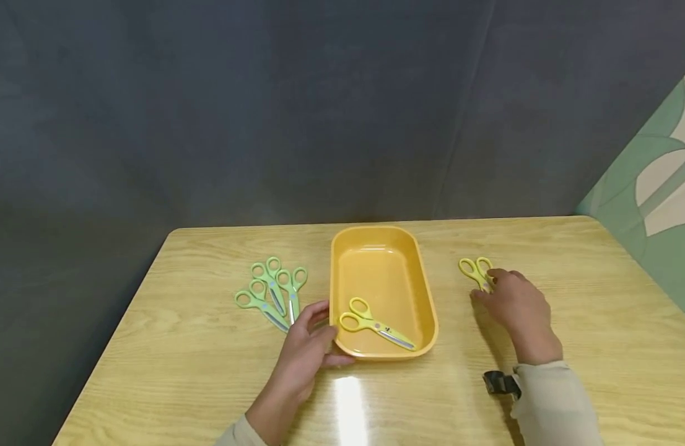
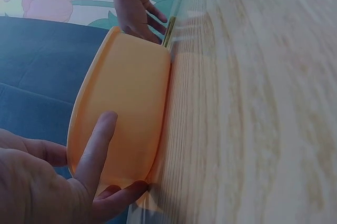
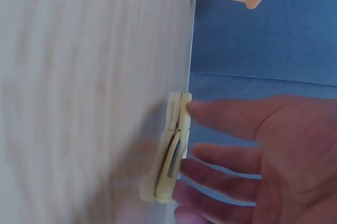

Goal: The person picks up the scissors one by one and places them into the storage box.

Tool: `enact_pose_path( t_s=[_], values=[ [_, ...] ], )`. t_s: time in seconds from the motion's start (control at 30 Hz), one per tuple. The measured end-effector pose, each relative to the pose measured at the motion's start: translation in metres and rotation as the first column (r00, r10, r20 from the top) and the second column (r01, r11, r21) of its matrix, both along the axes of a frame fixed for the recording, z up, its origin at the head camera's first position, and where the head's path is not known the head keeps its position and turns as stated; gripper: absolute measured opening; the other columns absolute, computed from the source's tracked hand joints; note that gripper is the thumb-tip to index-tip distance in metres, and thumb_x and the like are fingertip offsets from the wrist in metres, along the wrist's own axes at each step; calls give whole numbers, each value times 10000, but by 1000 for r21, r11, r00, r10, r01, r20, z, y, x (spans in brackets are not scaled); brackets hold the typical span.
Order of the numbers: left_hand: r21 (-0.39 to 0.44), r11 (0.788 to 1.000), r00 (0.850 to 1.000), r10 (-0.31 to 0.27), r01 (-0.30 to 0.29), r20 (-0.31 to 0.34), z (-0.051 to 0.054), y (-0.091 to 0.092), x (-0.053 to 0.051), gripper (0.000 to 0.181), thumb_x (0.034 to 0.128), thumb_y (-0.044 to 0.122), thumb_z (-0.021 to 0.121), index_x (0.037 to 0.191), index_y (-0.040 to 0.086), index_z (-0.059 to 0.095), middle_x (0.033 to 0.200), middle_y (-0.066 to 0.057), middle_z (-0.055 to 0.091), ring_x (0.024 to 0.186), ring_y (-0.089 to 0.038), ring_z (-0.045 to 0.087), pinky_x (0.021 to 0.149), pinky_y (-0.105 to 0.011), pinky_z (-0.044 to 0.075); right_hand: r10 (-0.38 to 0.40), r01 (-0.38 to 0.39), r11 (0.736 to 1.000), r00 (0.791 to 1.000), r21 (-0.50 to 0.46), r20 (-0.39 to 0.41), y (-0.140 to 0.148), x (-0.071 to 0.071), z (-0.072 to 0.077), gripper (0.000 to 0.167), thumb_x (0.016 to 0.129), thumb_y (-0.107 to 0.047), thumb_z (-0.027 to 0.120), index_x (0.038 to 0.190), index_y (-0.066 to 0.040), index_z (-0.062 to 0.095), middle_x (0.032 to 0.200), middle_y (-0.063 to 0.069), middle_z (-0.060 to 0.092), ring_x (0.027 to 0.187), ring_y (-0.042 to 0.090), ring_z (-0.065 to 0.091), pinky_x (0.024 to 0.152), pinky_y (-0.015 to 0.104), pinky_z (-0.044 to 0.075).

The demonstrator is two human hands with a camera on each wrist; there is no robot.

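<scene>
The left hand [image 1: 303, 347] holds the near left corner of the yellow-orange tray [image 1: 426, 291]. In the left wrist view its thumb lies along the tray's near wall, with other fingers at the rim and side. Inside the tray is one pair of yellow scissors [image 1: 378, 327], handles to the left. Over on the right, the right hand [image 1: 518, 306] is at a second pair of yellow scissors [image 1: 469, 267] on the table, covering the blades in the head view. From the right wrist, its thumb and fingers look nearly straight against those scissors; a firm hold cannot be made out.
Three pairs of green scissors [image 1: 271, 290] lie together on the wooden table [image 1: 170, 359], left of the tray. Behind the table's far edge stands a dark padded panel [image 1: 342, 111]. A wall with a green leaf pattern [image 1: 654, 186] borders the right side.
</scene>
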State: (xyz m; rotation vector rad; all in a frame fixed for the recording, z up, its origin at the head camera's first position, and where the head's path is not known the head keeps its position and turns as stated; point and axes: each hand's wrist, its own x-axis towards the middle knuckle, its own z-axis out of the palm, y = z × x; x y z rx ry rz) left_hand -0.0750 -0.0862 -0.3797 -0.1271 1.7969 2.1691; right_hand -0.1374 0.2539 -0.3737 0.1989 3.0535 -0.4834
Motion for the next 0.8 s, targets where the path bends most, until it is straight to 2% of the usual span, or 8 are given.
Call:
enact_pose_path(
  t_s=[0.1, 0.23, 0.37, 0.53, 0.7, 0.8],
  values=[
    [-2, 1000, 1000, 3, -3, 1, -1, 0, 1, 529, 969, 9, 476, 1474, -2, 318, 1470, -268, 320, 1006, -341, 652, 753, -389, 626, 20, -20, 1000, 1000, 2, 9, 2, 0, -2, 508, 887, -282, 657, 1257, 63, 606, 987, 240, 670, 795, 336, 617, 560, 426, 488],
    [2, 1000, 1000, 1, -1, 1, -1, -1, 2, 530, 966, 12, 481, 1471, 2, 320, 1467, -267, 317, 1005, -343, 656, 753, -382, 626, 27, -27, 1000, 1000, 0, -9, 6, 0, -4, 450, 875, -212, 673, 1239, 47, 618, 1014, 235, 706, 808, 388, 658, 540, 427, 493],
    [7, 1000, 1000, 0, 0, 2, -1, -1, 2, 528, 972, 8, 477, 1474, 3, 314, 1470, -266, 313, 1042, -348, 649, 755, -378, 626, 34, -34, 999, 999, -11, -39, 7, 0, -6, 428, 866, -163, 699, 1222, 61, 622, 1048, 252, 711, 836, 444, 665, 554, 466, 514],
    [9, 1000, 1000, 0, 0, -2, -1, -1, 1, 518, 979, 1, 463, 1474, -1, 312, 1469, -265, 318, 1035, -351, 647, 755, -371, 626, 58, -59, 998, 997, -9, -59, 6, -1, -6, 383, 850, -89, 647, 1186, 94, 637, 996, 272, 701, 760, 394, 648, 568, 484, 503],
    [11, 1000, 1000, 0, 0, 0, -1, -1, 1, 526, 976, 4, 468, 1476, -7, 305, 1464, -267, 318, 1079, -349, 627, 755, -372, 626, 86, -86, 996, 995, 13, -46, 5, -1, -6, 398, 825, -44, 590, 1194, 92, 647, 1062, 307, 675, 822, 390, 640, 643, 512, 519],
    [12, 1000, 1000, -4, 4, 3, -1, -2, 0, 529, 978, 6, 470, 1479, -3, 300, 1468, -262, 316, 1091, -352, 623, 762, -375, 625, 83, -83, 996, 996, 12, -20, 4, -1, -6, 345, 858, -104, 622, 1155, 66, 669, 961, 267, 661, 777, 342, 599, 620, 457, 494]
  ],
)
